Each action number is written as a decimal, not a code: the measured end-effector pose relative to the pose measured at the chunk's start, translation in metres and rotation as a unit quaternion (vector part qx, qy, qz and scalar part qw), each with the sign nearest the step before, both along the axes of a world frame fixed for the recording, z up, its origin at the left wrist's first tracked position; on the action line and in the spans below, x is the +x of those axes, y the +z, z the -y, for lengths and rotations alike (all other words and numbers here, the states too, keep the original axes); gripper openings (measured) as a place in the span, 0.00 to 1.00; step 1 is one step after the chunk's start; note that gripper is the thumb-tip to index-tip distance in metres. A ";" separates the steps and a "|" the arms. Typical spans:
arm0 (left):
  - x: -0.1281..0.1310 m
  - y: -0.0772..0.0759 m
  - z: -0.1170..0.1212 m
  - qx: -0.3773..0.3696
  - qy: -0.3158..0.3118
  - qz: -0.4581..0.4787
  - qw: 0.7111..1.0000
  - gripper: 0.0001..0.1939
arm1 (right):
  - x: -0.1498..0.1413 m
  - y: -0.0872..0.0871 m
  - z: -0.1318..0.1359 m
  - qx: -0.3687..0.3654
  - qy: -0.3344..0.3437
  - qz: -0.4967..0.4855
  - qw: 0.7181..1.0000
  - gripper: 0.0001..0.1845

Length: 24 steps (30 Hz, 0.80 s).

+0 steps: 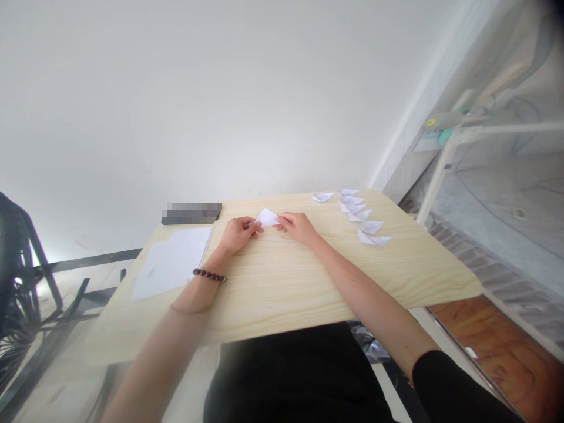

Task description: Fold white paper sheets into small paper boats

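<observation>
A small piece of folded white paper [267, 217] is held just above the table, its peak pointing away from me. My left hand [240, 233] pinches its left corner, and a dark bead bracelet circles that wrist. On the opposite corner, my right hand [296, 226] has thumb and fingers closed. Several folded paper boats [352, 207] stand in a loose row at the table's far right, one paper boat [323, 197] a little apart on the left. Loose white sheets [174, 258] lie to the left of my left hand.
The light wooden table [273, 299] stands against a white wall [247, 106]. A dark flat object [191, 213], partly blurred out, lies at its far left corner. Past the right edge is a white metal frame [440, 170]; a black wheeled thing [20, 282] is at the left.
</observation>
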<state>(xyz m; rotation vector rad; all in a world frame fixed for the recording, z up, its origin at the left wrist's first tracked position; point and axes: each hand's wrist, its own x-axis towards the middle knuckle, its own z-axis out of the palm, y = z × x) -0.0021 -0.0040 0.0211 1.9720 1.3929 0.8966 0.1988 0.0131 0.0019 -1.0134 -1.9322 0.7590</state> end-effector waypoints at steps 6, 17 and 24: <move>0.001 0.000 0.003 -0.017 -0.020 0.019 0.999 0.21 | 0.000 0.001 0.001 -0.009 -0.002 -0.007 1.000 0.17; 0.000 0.003 0.002 -0.063 -0.017 -0.001 0.998 0.24 | -0.003 0.008 0.006 -0.004 0.004 0.019 1.000 0.17; -0.003 0.008 0.008 -0.070 -0.061 -0.015 0.996 0.26 | -0.002 0.002 0.003 -0.041 0.011 0.010 0.999 0.19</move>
